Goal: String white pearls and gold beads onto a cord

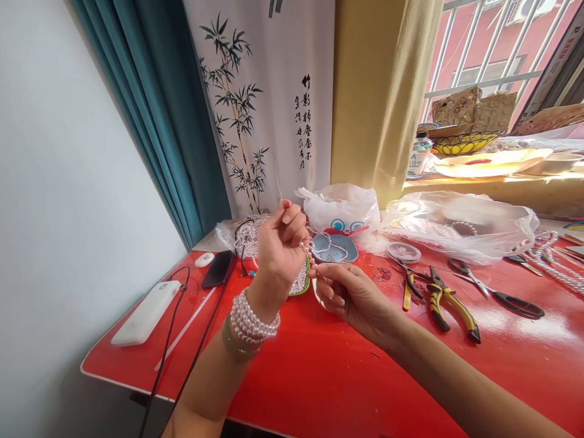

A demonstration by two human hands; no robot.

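My left hand (283, 249) is raised over the red table with its fingers closed in a pinch. A thin clear thread (278, 184) sticks up from its fingertips. A short string of pearl beads (312, 255) runs from beside this hand down to my right hand (349, 295), whose thumb and forefinger pinch its lower end. Several strands of pearl bracelet (253, 319) circle my left wrist above a greenish bangle (235, 348). Behind the hands, a green-rimmed tray (302, 293) of loose pearls is partly hidden. A blue dish (350, 243) beyond holds a pearl strand.
Yellow-handled pliers (449, 301), smaller pliers (407, 286) and black scissors (515, 301) lie on the right. At left are a white power bank (146, 313), a phone (218, 269) and black cables. Plastic bags (460, 225) and pearl strands (559, 261) line the back.
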